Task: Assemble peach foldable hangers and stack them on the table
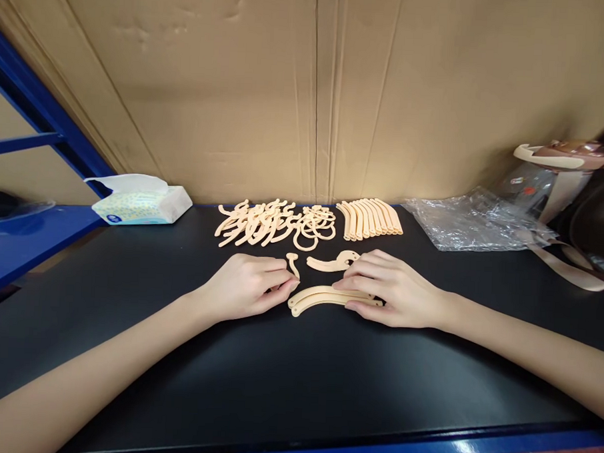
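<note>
My left hand (249, 285) is closed in a pinch at the lower end of a small, curved beige piece (293, 265) with a knobbed top. My right hand (392, 288) grips the right part of two long curved beige strips (319, 297), which lie side by side on the black tabletop (285, 379). Small holes show at the strips' left ends. Just behind them lies a curved beige piece with a round head (325, 263), its right side partly covered by my right fingers.
Behind my hands are a heap of curved beige pieces (257, 224), several looped pieces (309, 237) and a neat row of curved strips (369, 221). A tissue pack (140, 205) stands at left; a clear plastic bag (472, 224) and a brown-lidded bottle (575, 155) are at right. Cardboard (228, 83) walls the back.
</note>
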A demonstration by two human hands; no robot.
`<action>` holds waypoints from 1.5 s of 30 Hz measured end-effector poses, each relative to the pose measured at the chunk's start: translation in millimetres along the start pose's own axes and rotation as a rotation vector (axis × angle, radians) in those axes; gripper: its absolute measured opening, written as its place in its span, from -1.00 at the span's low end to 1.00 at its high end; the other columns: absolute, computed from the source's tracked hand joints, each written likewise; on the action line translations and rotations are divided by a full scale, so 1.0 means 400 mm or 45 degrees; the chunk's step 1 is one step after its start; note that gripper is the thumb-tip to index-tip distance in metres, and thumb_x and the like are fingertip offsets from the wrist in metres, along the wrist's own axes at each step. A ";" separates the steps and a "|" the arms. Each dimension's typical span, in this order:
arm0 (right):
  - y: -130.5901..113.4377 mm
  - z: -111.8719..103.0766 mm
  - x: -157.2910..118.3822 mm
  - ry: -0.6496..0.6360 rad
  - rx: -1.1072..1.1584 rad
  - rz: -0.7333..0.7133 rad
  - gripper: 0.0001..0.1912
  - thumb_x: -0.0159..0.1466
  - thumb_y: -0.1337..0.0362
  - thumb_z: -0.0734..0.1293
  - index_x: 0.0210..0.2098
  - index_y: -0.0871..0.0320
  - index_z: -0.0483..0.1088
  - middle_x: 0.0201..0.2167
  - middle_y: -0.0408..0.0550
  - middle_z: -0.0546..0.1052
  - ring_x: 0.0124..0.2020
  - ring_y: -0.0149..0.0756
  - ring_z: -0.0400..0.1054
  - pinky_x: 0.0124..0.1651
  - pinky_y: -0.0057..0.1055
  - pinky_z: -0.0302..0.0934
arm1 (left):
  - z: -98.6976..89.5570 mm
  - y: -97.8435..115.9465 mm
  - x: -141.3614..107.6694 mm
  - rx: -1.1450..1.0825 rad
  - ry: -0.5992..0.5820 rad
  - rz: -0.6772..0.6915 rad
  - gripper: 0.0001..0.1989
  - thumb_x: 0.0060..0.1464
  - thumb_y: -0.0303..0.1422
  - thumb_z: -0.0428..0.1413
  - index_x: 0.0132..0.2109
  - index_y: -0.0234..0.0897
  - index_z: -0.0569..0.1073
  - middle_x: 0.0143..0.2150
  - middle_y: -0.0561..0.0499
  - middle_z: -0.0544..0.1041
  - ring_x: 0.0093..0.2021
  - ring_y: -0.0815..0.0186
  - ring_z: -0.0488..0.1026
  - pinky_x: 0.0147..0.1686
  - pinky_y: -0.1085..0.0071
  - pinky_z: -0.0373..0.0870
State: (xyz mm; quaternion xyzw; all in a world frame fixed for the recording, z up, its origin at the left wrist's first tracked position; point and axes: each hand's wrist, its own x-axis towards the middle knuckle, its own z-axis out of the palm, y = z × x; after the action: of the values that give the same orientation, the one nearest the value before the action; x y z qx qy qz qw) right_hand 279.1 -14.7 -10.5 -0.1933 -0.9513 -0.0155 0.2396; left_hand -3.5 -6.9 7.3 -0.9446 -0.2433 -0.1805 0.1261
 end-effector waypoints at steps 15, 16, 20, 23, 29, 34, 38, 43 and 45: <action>0.011 0.005 -0.004 0.007 0.002 0.175 -0.82 0.38 0.23 0.23 -0.17 0.13 0.45 -0.28 -0.08 0.52 -0.24 -0.29 0.32 -0.12 -0.32 0.14 | -0.026 -0.001 0.004 -0.014 0.040 -0.133 -0.57 0.29 -0.36 -0.08 -0.58 -0.29 0.32 -0.64 0.14 0.29 -0.62 0.49 0.21 -0.59 0.45 0.02; 0.010 0.005 -0.004 0.011 0.003 0.177 -0.82 0.38 0.22 0.23 -0.17 0.13 0.45 -0.28 -0.08 0.52 -0.24 -0.29 0.32 -0.12 -0.32 0.15 | -0.035 -0.002 0.005 -0.017 0.030 -0.120 -0.57 0.28 -0.36 -0.06 -0.58 -0.29 0.31 -0.64 0.14 0.28 -0.62 0.49 0.20 -0.59 0.45 0.01; 0.010 0.004 -0.005 0.032 -0.002 0.177 -0.81 0.37 0.21 0.23 -0.15 0.13 0.45 -0.23 -0.05 0.52 -0.22 -0.27 0.34 -0.11 -0.30 0.16 | -0.074 -0.010 0.008 -0.065 -0.146 -0.160 -0.66 0.19 -0.25 0.04 -0.53 -0.26 0.38 -0.61 0.15 0.37 -0.63 0.48 0.22 -0.58 0.47 0.02; 0.009 0.004 -0.004 0.062 -0.003 0.169 -0.81 0.38 0.24 0.21 -0.16 0.12 0.45 -0.22 -0.04 0.52 -0.23 -0.27 0.34 -0.12 -0.30 0.16 | -0.087 -0.016 0.012 -0.068 -0.362 -0.280 -0.75 0.10 -0.14 0.11 -0.41 -0.21 0.45 -0.60 0.17 0.40 -0.63 0.45 0.24 -0.56 0.48 0.03; 0.006 0.003 0.000 0.104 0.001 0.144 -0.82 0.37 0.30 0.21 -0.19 0.13 0.45 -0.26 -0.05 0.52 -0.26 -0.28 0.33 -0.12 -0.30 0.16 | -0.077 -0.024 0.017 -0.229 -0.599 -0.413 -0.88 0.05 -0.24 0.13 -0.36 -0.17 0.47 -0.59 0.20 0.34 -0.63 0.47 0.22 -0.57 0.53 0.07; 0.006 0.002 -0.001 0.107 -0.022 0.138 -0.82 0.37 0.31 0.20 -0.19 0.12 0.45 -0.24 -0.05 0.53 -0.25 -0.28 0.33 -0.11 -0.28 0.17 | -0.074 -0.020 0.016 -0.366 -0.616 -0.482 -0.93 -0.06 -0.38 0.08 -0.43 -0.18 0.46 -0.61 0.21 0.30 -0.65 0.47 0.19 -0.61 0.56 0.06; 0.005 0.004 0.000 0.121 -0.048 0.126 -0.81 0.37 0.32 0.20 -0.21 0.13 0.46 -0.25 -0.05 0.53 -0.25 -0.28 0.34 -0.10 -0.28 0.18 | -0.069 -0.018 0.018 -0.415 -0.659 -0.528 -0.94 -0.13 -0.39 0.06 -0.47 -0.21 0.43 -0.63 0.20 0.29 -0.65 0.46 0.19 -0.62 0.56 0.06; 0.004 0.004 0.003 0.135 -0.066 0.107 -0.82 0.38 0.32 0.20 -0.21 0.13 0.45 -0.25 -0.04 0.53 -0.24 -0.28 0.34 -0.10 -0.28 0.18 | -0.065 -0.014 0.019 -0.390 -0.668 -0.526 -0.97 -0.17 -0.40 0.04 -0.51 -0.22 0.36 -0.63 0.21 0.27 -0.63 0.44 0.18 -0.60 0.53 0.05; 0.004 0.003 0.004 0.142 -0.076 0.096 -0.82 0.38 0.33 0.20 -0.21 0.14 0.45 -0.25 -0.03 0.53 -0.25 -0.27 0.34 -0.10 -0.28 0.18 | -0.066 -0.012 0.019 -0.370 -0.663 -0.527 -0.98 -0.17 -0.40 0.04 -0.51 -0.21 0.33 -0.63 0.21 0.26 -0.63 0.44 0.16 -0.60 0.51 0.03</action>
State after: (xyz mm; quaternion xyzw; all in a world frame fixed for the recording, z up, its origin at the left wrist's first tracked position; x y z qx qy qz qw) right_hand 277.9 -12.6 -11.1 -0.2348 -0.9277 -0.0458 0.2867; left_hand -6.9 -8.2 34.9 -0.8977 -0.4251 0.0119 -0.1149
